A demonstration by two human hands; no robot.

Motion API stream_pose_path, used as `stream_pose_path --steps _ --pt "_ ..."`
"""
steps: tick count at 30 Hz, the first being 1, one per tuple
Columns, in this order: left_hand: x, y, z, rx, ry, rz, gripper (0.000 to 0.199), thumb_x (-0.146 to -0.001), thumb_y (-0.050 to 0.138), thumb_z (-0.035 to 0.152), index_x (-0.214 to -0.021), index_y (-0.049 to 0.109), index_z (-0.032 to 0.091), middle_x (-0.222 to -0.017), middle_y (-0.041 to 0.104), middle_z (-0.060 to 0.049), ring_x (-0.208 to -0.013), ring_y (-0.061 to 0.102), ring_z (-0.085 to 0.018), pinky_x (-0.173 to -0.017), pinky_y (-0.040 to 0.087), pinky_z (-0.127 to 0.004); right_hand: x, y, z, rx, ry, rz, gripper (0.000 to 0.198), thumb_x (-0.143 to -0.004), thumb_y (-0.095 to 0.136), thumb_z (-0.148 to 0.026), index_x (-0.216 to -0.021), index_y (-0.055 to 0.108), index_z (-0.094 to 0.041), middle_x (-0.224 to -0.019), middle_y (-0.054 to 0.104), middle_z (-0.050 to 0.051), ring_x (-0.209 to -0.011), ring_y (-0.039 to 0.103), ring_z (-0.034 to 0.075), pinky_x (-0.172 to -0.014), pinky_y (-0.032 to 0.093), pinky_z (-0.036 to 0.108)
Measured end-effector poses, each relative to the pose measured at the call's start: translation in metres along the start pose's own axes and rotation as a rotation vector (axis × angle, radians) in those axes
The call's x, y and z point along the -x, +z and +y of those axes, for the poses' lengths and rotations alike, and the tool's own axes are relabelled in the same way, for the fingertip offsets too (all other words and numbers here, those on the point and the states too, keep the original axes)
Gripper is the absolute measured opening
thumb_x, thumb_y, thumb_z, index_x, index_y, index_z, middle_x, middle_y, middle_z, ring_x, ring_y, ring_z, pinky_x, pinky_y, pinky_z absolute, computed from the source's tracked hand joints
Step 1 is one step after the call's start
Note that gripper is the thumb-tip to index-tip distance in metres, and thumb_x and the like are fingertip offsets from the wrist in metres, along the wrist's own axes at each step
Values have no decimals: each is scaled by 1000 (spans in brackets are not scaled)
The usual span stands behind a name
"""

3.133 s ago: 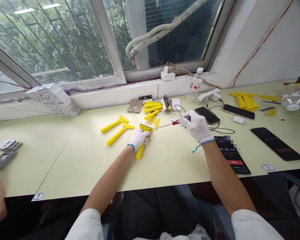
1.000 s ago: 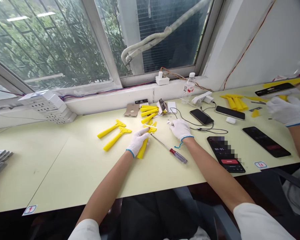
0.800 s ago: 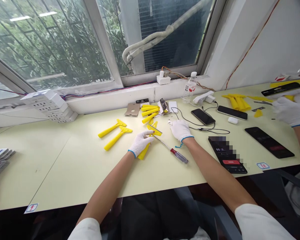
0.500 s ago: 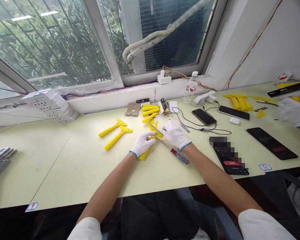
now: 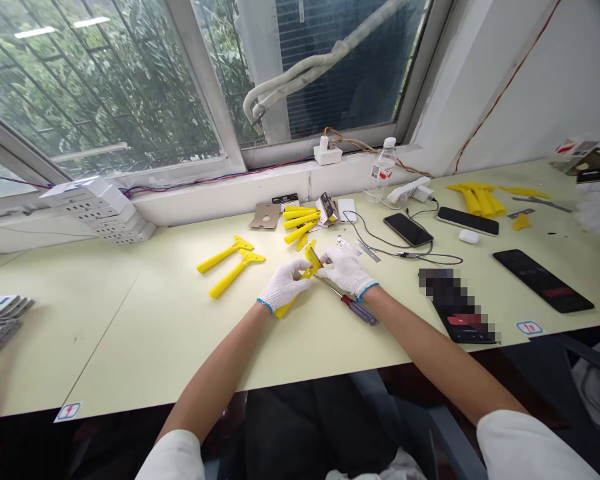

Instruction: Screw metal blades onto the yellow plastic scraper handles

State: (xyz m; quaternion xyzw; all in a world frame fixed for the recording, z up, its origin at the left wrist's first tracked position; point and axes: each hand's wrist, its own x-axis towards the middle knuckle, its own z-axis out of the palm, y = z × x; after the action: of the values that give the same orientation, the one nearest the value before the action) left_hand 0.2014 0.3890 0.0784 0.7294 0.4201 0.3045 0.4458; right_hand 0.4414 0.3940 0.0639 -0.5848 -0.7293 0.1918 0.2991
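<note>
My left hand (image 5: 283,288), in a white knit glove, is closed around a yellow scraper (image 5: 285,311), whose handle points toward me. A metal blade (image 5: 314,254) lies along the scraper's head. My right hand (image 5: 347,272), gloved too, has its fingertips pinched together at the right side of that head; whatever is between them is hidden. Under my right wrist rests a screwdriver (image 5: 359,311) with a clear and red handle, its shaft reaching to the scraper. Loose metal blades (image 5: 368,251) lie just beyond my right hand. A small yellow piece (image 5: 301,243) sits behind the scraper head.
Two yellow scrapers (image 5: 237,273) lie to the left. Several yellow handles (image 5: 300,223) are piled behind, beside a cardboard piece (image 5: 265,217). Phones (image 5: 408,230), a cable (image 5: 433,259) and a bottle (image 5: 381,170) stand right. Another person's gloved hand (image 5: 597,212) is at far right.
My right hand has moved slightly left and down to the scraper's head, uncovering a loose blade. The scraper has turned a little in my left hand. The co-worker's glove has shifted right.
</note>
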Motion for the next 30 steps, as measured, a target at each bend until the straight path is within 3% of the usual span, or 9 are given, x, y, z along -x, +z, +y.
stream_pose_path --steps 2,4,7,10,15,18,21,27,30 --pt "0 -3 -1 -36 19 -16 42 -88 74 23 -129 75 19 -79 62 4 -65 51 -12 -64 40 -25 0 -3 1 -98 59 -32 35 -86 88 -30 -116 75 -17 -116 76 8 -103 67 21 -90 49 31" --pt "0 -7 -2 -55 43 -37 40 -88 73 22 -129 74 20 -85 67 2 -69 56 -13 -67 44 -25 0 -8 0 -168 39 -129 30 -91 83 -30 -117 76 -17 -114 77 7 -101 69 19 -88 49 29" --pt "-1 -12 -4 -61 90 -43 42 -90 72 21 -132 68 21 -115 75 -4 -81 67 -15 -76 53 -28 2 -18 -4 -173 -21 -253 24 -102 73 -39 -98 76 -15 -93 74 4 -85 66 16 -82 50 29" --pt "-1 -11 -1 -176 113 6 45 -95 69 23 -139 61 22 -133 73 -10 -87 73 -17 -82 58 -32 4 -25 -9 -146 -9 -229 38 -106 71 -50 -98 72 -13 -90 70 3 -82 65 15 -82 56 29" --pt "4 6 8 -663 141 91 45 -102 59 14 -146 61 25 -126 76 -13 -96 77 -29 -84 60 -39 7 -27 -13 -127 23 -155 39 -110 69 -49 -121 73 -12 -114 74 7 -98 72 18 -89 65 33" --pt "6 13 11 -803 207 77 48 -104 50 7 -146 65 26 -132 75 -14 -104 76 -30 -89 60 -39 7 -24 -14 -102 35 -102 38 -110 69 -46 -126 73 -12 -118 74 8 -100 73 18 -90 66 34" --pt "6 13 10 -701 213 72 55 -100 50 3 -145 69 28 -136 72 -13 -112 73 -31 -97 59 -40 5 -21 -12 -60 48 -26 38 -111 69 -45 -131 72 -13 -123 74 9 -105 74 19 -93 66 36" --pt "5 4 17 -84 214 164 41 -96 68 13 -133 77 27 -135 72 -13 -127 67 -33 -102 57 -39 -5 -33 3 68 103 180 42 -109 70 -43 -141 69 -16 -141 69 13 -125 70 25 -109 62 47" --pt "4 2 26 120 140 177 43 -98 69 23 -140 70 24 -128 74 -12 -107 70 -26 -92 58 -36 -9 -39 10 124 112 242 44 -109 71 -43 -143 69 -16 -148 65 15 -133 66 27 -116 58 51"
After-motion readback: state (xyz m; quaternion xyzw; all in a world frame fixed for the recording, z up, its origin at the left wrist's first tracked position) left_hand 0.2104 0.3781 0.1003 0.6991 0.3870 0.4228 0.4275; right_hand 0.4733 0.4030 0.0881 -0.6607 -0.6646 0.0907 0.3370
